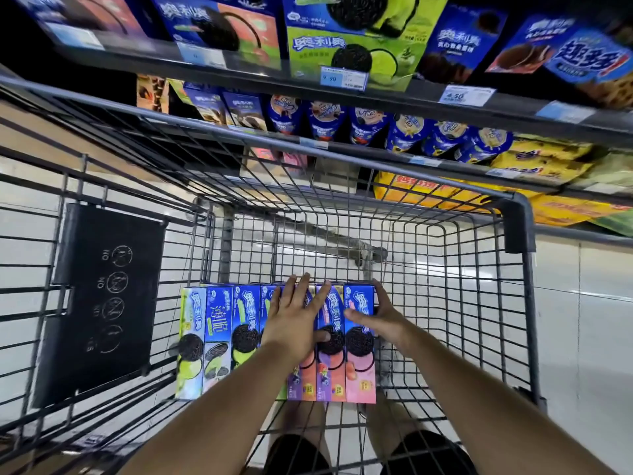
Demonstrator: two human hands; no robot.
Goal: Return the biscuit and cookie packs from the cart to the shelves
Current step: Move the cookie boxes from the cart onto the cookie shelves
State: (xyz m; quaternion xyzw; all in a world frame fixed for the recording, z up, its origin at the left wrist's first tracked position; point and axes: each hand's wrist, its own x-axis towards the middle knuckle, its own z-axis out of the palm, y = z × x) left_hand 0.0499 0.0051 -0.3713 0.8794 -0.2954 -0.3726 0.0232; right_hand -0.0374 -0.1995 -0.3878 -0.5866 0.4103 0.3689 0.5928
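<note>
Several blue cookie boxes lie side by side on the floor of the wire cart [517, 214]. The row runs from a green-flavoured box [190, 337] at the left to a pink-flavoured box [359, 371] at the right. My left hand [294, 317] lies flat on the middle boxes with its fingers straight and spread. Its thumb touches the purple-flavoured box [330, 368]. My right hand [383, 317] holds the pink-flavoured box, thumb across its top face and fingers curled round its right side.
Store shelves [376, 87] rise just beyond the cart, stocked with cookie boxes such as a green one [349, 46], tubs [366, 128] and yellow bags [534, 162]. A black fold-down flap [102, 296] hangs on the cart's left wall. My legs show below the cart.
</note>
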